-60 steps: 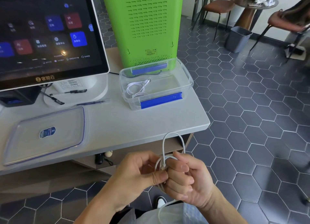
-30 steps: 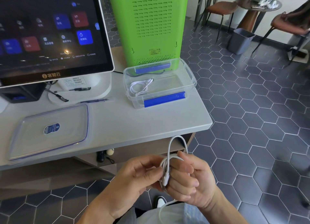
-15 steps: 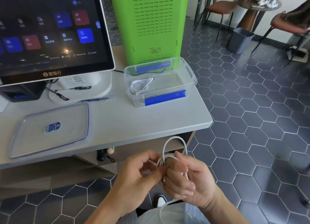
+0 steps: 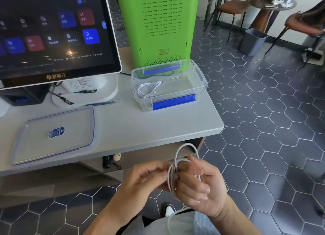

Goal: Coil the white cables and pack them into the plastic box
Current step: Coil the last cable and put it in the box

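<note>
Both hands hold one white cable (image 4: 178, 151) below the table's front edge. My right hand (image 4: 200, 187) grips the coiled loops, one loop standing up above the fingers. My left hand (image 4: 146, 180) pinches the cable against the coil from the left. A loose tail (image 4: 169, 219) hangs down over my lap. On the table's right end stands the clear plastic box (image 4: 200, 76) with blue clips, open. Another coiled white cable (image 4: 147, 89) lies in its left half.
The box's clear lid (image 4: 54, 134) lies flat on the table's left. A touchscreen terminal (image 4: 52, 32) and a green device (image 4: 158, 23) stand behind. A pen (image 4: 103, 103) lies near the terminal's base. Chairs, a grey bin (image 4: 252, 41) and hexagon floor tiles are to the right.
The hands stay in place below the table edge. The left fingers have shifted along the coil, and the plug end seen earlier is now tucked between the hands.
</note>
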